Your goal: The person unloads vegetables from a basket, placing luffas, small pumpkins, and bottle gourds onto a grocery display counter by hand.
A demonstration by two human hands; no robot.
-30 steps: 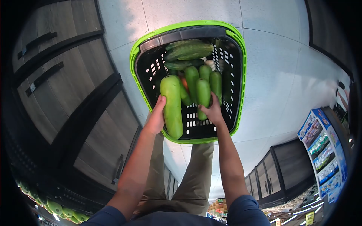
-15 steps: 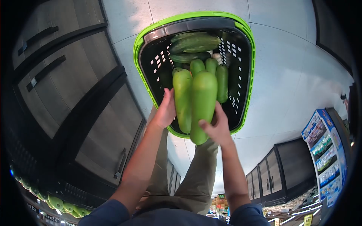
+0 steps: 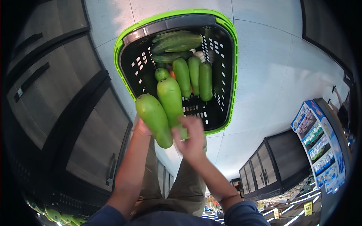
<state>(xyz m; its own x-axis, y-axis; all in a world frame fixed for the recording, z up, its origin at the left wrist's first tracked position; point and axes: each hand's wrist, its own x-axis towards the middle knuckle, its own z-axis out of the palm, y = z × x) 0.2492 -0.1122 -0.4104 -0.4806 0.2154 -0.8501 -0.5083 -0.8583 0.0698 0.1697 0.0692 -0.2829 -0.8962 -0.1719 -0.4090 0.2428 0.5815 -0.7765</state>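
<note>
A pale green bottle gourd (image 3: 152, 116) lies tilted above the near left rim of the basket (image 3: 234, 75). My left hand (image 3: 144, 128) is closed around its underside, the fingers mostly hidden behind it. Just right of it, a second bottle gourd (image 3: 169, 96) rests inside the basket with its narrow end toward me. My right hand (image 3: 192, 139), blurred by motion, is at that narrow end with thumb and fingers apart. Farther in are several smooth green zucchini-like vegetables (image 3: 181, 77), larger ridged dark green ones (image 3: 177, 42), something orange and white bulbs (image 3: 200, 56).
Dark wooden cabinets (image 3: 68, 75) with black handles stand close on the left. More cabinets (image 3: 283, 158) and a blue-framed shelf of packets (image 3: 320, 147) are at the right. Grey tiled floor (image 3: 264, 75) surrounds the basket. A person (image 3: 341, 105) shows at the far right edge.
The front gourd has shifted left, from my right hand's side into my left hand. My right hand has moved left to the other gourd. The basket sits farther left in view.
</note>
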